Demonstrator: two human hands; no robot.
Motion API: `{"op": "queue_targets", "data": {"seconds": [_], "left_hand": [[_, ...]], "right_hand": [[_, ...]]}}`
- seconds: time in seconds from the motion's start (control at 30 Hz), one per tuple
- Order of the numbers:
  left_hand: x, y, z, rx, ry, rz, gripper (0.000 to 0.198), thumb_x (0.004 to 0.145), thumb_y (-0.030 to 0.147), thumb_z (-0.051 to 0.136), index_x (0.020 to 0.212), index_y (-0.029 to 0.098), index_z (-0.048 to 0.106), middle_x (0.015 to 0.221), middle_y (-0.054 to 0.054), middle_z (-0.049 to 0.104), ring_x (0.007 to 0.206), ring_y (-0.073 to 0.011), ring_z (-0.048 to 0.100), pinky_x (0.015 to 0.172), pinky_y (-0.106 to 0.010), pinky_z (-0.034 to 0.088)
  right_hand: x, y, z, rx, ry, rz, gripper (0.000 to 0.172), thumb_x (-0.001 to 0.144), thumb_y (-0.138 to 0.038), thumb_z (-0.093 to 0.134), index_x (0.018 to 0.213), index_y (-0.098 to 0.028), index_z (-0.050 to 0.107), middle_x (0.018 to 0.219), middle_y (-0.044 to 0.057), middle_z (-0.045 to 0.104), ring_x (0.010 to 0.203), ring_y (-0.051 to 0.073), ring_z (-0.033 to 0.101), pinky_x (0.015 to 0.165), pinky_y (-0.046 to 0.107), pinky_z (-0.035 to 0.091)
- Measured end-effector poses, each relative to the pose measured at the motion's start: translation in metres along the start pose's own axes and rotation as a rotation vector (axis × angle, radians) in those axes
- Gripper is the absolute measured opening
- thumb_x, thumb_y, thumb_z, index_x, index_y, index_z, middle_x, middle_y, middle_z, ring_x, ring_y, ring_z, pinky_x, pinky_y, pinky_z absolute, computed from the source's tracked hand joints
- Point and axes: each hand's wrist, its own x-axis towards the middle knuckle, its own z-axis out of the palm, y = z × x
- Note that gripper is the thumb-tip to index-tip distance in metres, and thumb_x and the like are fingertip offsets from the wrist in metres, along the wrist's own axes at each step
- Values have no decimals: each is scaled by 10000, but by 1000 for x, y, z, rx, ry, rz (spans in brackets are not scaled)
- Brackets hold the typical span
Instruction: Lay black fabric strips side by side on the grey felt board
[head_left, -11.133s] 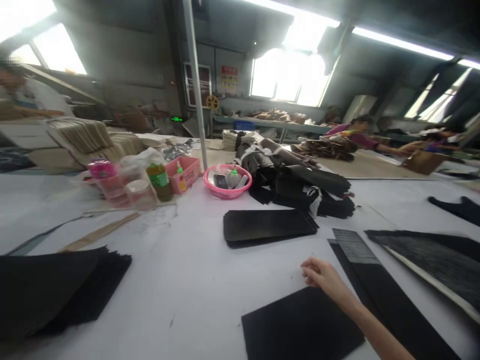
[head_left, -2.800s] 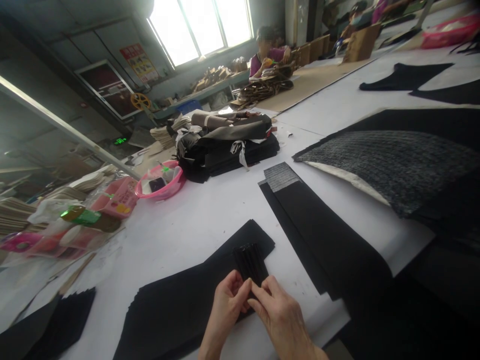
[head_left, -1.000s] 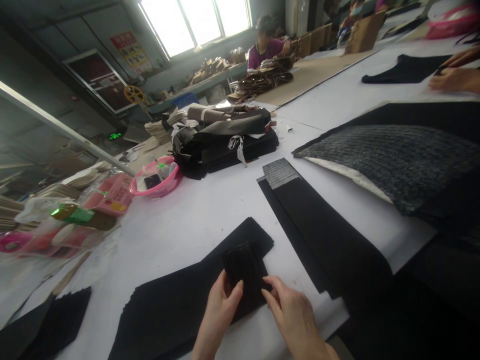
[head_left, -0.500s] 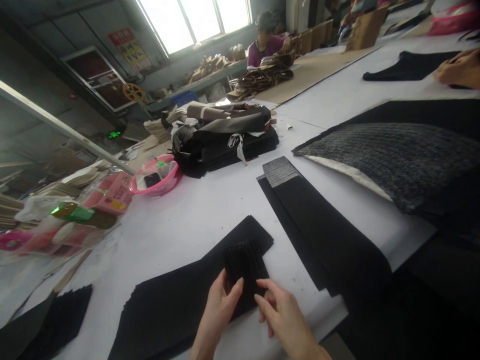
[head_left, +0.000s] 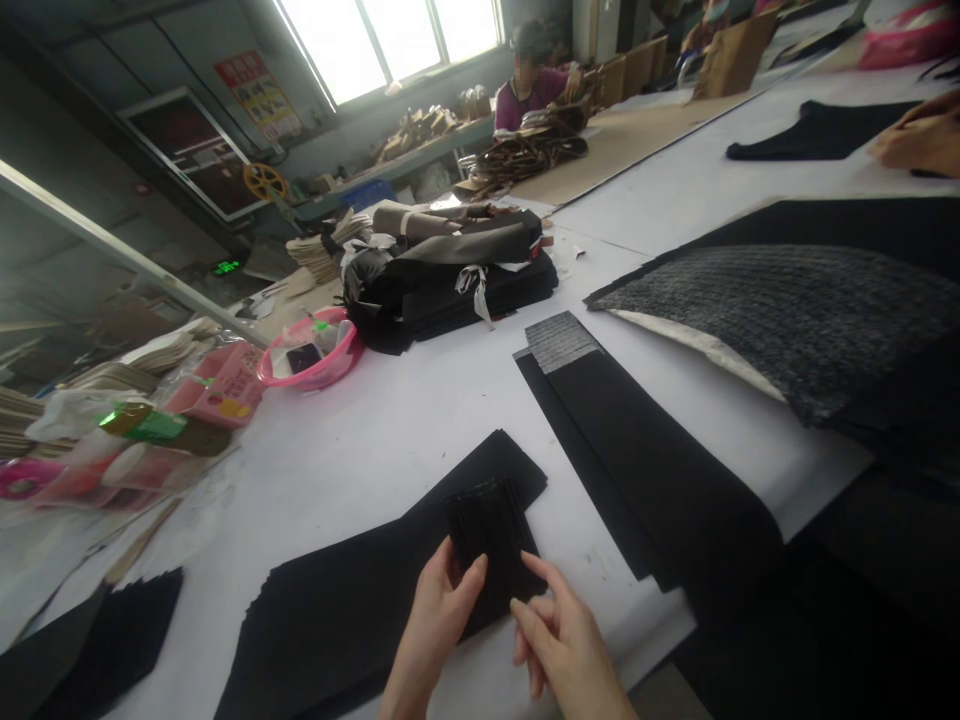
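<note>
grip: left hand closed on one small black bundle, right hand's hold unclear

two bare hands work at the near edge of one white table (head_left: pixel 420 400). the left hand (head_left: pixel 439 610) has thumb and fingers closed around the left side of the small black bundle (head_left: pixel 491 530), thumb on top. the right hand (head_left: pixel 566 640) is loosely curled, thumb and index finger a little parted, index fingertip at the bundle's right edge; whether it pinches that edge, i cannot tell. the bundle, ridged along its far end, sits over the right part of one angled heap of black sheets (head_left: pixel 337 600), too dark to count.

a second black stack (head_left: pixel 97 630) lies at lower left. to the right are at least two long black strips (head_left: pixel 637 450), overlapping, with one grey ribbed patch (head_left: pixel 562 343) at the far end; beyond them, one large dark ribbed sheet (head_left: pixel 795 310).

farther left stand one bottle (head_left: pixel 161 430), one pink box (head_left: pixel 225 385) and one pink basin (head_left: pixel 326 375), with one tied pile (head_left: pixel 457 265) just beyond the basin. at far right, a co-worker's hand (head_left: pixel 922 135) is near one dark cut piece (head_left: pixel 817 132). well back, one person in purple (head_left: pixel 514 108) sits below one bright window (head_left: pixel 397 45).
</note>
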Motion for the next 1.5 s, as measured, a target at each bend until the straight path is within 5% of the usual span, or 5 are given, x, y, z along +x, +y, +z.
{"op": "queue_targets", "data": {"seconds": [0.1,0.77,1.1,1.33,1.5], "left_hand": [[0,-1,-1,25,1,6,348,821,409,655,1041,139,649,986,-85,711,925,-243,629,800,-303,496],[-1,2,0,7,-21,6,309,838,395,641,1026,150,647,953,-68,694,904,-221,604,786,-294,503],[3,5,3,104,-20,-4,317,818,368,662,1045,147,638,1009,-75,715,944,-244,636,841,-318,501],[3,-1,-1,108,-22,1,327,841,349,630,1091,137,625,1059,-90,710,1010,-271,636,882,-352,494],[2,0,-1,120,-20,1,315,843,364,631,1065,141,627,1028,-81,712,996,-267,635,860,-338,492]], "right_hand": [[3,0,-1,64,-68,38,636,847,-570,522,1283,-112,456,560,-51,575,336,66,412,324,175,258],[-1,8,3,-171,-105,-49,546,915,-462,441,1376,-171,471,573,-51,545,391,88,434,414,210,386],[-7,-10,0,-665,-110,-267,467,941,-312,356,1357,-176,520,606,14,627,581,181,631,633,286,481],[0,-7,-13,-504,94,-179,540,940,-446,371,1391,-151,403,643,-17,623,407,129,516,465,254,437],[2,-3,-15,-282,66,-83,570,912,-525,413,1343,-152,421,580,-48,583,373,116,476,403,235,405]]}}
